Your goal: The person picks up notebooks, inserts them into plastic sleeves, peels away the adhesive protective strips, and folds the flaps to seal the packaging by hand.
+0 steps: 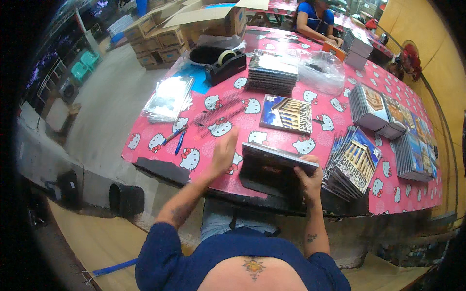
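My right hand (309,178) grips the right end of a dark-covered notebook (264,167), thumb on the near face. The notebook is tilted up on the table in front of me, its long edge upward. Left of it, my left hand (225,151) is raised over the table, somewhat blurred, with its fingers stretched out and nothing visible in them. Beyond that hand lie loose dark spiral binding coils (221,116). A notebook with a temple cover (286,114) lies flat farther off. Beside my right hand is a fanned pile of matching notebooks (354,162).
Pens (178,140) and clear plastic sheets (167,99) lie at left. Behind are a tape dispenser (225,68), a notebook stack (273,72) and a plastic bag (320,72). More stacks (376,109) stand right. Cartons (194,29) and another person (315,22) are at the back.
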